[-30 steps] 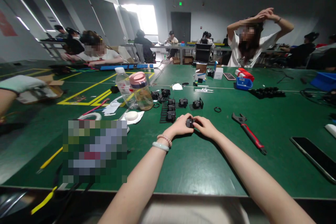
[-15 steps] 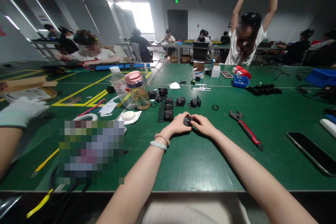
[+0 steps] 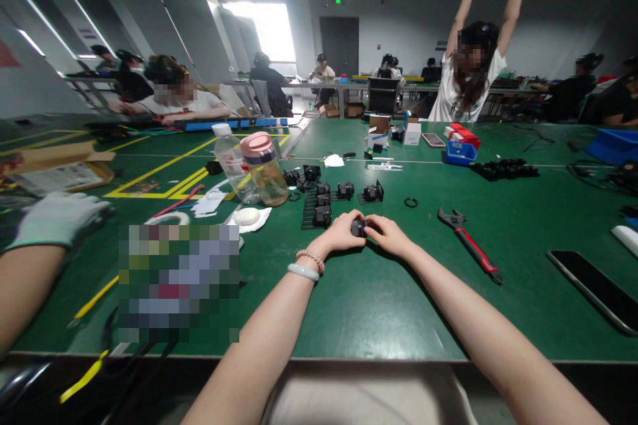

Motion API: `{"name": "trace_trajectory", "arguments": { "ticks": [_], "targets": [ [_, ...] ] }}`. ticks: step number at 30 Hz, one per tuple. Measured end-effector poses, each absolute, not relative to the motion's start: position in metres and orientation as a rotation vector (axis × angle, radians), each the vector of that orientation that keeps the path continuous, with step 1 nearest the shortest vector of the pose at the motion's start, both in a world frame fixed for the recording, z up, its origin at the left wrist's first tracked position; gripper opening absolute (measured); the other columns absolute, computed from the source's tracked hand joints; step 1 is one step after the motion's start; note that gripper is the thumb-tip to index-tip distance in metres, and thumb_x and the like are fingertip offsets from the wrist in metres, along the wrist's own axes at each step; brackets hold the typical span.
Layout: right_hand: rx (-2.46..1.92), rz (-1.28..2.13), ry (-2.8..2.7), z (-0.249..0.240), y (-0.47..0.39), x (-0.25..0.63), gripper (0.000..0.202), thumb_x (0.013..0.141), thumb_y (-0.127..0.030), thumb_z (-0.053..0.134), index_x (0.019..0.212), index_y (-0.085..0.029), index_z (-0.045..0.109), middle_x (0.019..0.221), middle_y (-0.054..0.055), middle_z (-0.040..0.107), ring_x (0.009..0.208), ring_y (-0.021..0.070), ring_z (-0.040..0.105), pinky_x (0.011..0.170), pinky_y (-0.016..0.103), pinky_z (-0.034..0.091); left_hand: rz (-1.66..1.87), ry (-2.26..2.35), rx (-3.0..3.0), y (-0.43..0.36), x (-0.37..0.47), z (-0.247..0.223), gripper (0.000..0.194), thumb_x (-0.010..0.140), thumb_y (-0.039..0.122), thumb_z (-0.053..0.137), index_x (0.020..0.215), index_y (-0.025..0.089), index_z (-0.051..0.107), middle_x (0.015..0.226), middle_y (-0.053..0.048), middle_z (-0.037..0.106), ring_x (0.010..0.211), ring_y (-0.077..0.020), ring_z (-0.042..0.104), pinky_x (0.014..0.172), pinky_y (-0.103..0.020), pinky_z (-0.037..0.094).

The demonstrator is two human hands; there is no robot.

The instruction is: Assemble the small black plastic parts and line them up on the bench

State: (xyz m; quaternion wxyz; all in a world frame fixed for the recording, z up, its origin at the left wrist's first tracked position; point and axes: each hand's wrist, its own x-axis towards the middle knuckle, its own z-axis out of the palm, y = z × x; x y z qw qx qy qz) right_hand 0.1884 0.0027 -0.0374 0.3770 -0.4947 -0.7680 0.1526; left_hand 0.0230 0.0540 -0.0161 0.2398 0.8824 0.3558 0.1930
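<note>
A person sits at a green felt-like table (image 3: 379, 305), both bare forearms stretched out to the middle of it. The left hand (image 3: 340, 233) and right hand (image 3: 386, 234) close together around 1 small black plastic part (image 3: 357, 227), fingers pinching it from either side just above the tabletop. It looks like a fitting or pressing step; the part probably needs steady pressure from both sides. Just beyond, more blocky black parts (image 3: 323, 206) sit on a dark ribbed tray. To the right lies a red-handled metal wrench (image 3: 469, 243); far left stands a pink-lidded clear bottle (image 3: 266, 169).
</note>
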Motion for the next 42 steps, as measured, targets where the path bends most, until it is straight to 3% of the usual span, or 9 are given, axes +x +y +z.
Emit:
{"name": "trace_trajectory", "arguments": {
  "ticks": [42],
  "targets": [
    [-1.263, 0.46, -1.957, -0.0414, 0.0047, 0.189, 0.025, 0.083, -0.03, 0.041, 0.1, -0.017, 0.053, 0.093, 0.006, 0.06, 0.084, 0.0158, 0.052, 0.075, 0.029, 0.039, 0.522, 0.974, 2.433, 0.0552, 0.0217, -0.0199, 0.05, 0.052, 0.029, 0.063, 0.1, 0.02, 0.049, 0.087, -0.003, 0.054, 0.082, -0.0189, 0.05, 0.072, -0.03, 0.041]
  ]
}}
